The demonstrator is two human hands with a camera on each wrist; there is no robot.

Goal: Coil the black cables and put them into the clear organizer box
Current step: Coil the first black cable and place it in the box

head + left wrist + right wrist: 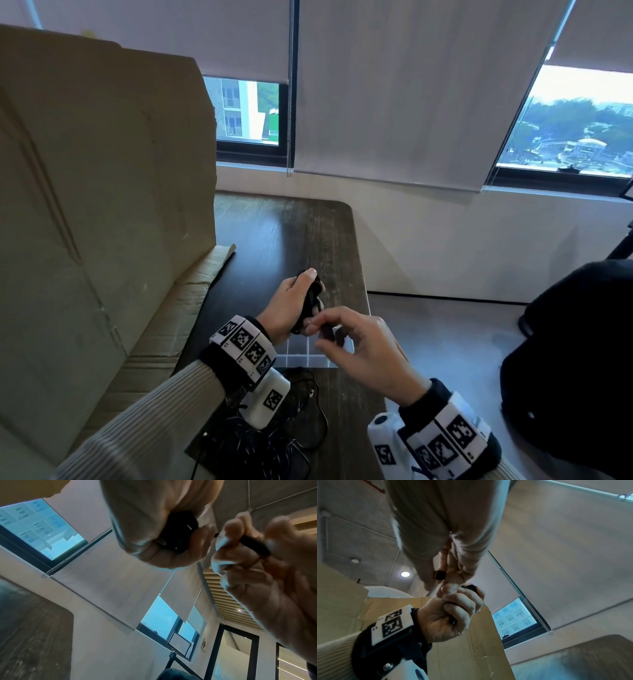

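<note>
Only wristband (245, 342) squares (coded, no readable words).

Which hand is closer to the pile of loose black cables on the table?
Left. The left hand grips a coiled cable above the organizer box, its wrist over the loose cables; the right hand is off to their right.

No readable text, brand or number anywhere. Only signs: black-and-white square fiducial markers on the left wristband (245, 344), lower centre of the head view, and the right wristband (448, 438), lower right; small characters beside them too tiny to read.
</note>
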